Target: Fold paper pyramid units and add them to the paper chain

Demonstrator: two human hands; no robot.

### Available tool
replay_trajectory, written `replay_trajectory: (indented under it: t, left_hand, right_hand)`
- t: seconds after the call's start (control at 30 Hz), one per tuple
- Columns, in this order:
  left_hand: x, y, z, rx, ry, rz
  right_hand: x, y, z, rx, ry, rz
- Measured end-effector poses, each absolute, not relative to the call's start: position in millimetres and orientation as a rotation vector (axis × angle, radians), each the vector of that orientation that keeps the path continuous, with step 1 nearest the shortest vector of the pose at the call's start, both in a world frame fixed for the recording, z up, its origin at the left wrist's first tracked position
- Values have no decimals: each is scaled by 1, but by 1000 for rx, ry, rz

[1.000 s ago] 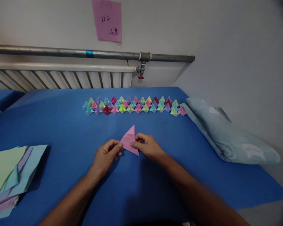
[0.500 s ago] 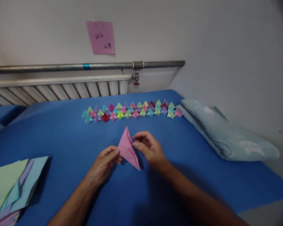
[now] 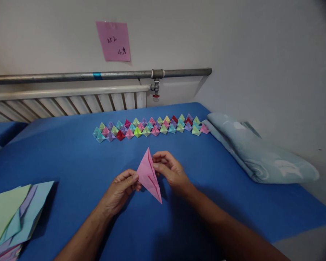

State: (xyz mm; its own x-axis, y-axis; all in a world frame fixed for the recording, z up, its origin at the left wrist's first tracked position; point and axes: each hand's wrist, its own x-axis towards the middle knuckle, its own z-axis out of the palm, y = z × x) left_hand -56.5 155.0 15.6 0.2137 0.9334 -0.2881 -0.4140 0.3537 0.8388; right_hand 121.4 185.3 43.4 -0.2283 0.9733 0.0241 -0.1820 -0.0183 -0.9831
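A pink folded paper (image 3: 149, 175), roughly triangular with layered flaps along its right side, is held up over the blue surface (image 3: 97, 159). My left hand (image 3: 123, 186) pinches its left corner between thumb and fingers. At the upper right edge, the thumb and fingers of my right hand (image 3: 170, 170) close on a flap of the same paper. Beyond my hands, rows of small folded paper pieces (image 3: 146, 131) in many colours lie across the surface.
A stack of coloured paper sheets (image 3: 8, 214) lies at the lower left. To the right, a folded pale green blanket (image 3: 260, 152) rests against the wall. Behind the surface are a radiator (image 3: 92, 103), a metal pipe (image 3: 67, 77) and a pink note (image 3: 114, 41) on the wall.
The pink paper has turned slightly and its lower tip sits a little lower. My right hand's fingers have closed in on its right edge. The view has shifted slightly.
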Motion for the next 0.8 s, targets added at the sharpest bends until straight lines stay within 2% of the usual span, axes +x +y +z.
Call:
replay_trajectory:
  t: [0.13,0.33,0.47,0.63,0.8]
  left_hand:
    - [-56,155,18,775,998,1042]
    - [-54,156,19,921,1040,931]
    - [-54,156,15,885,1075,911]
    - [-53,154,13,888,1078,916]
    - [-47,149,11,978,1025,947]
  right_hand:
    - [121,186,41,-959,-1204,1446]
    - [123,190,34,-1061,-1250,1714]
    - [117,189,22,-1114,-1275,1720]
    - [110,186,12,-1207,-1355,1521]
    - [112,188,10,-1359,-1678,1071]
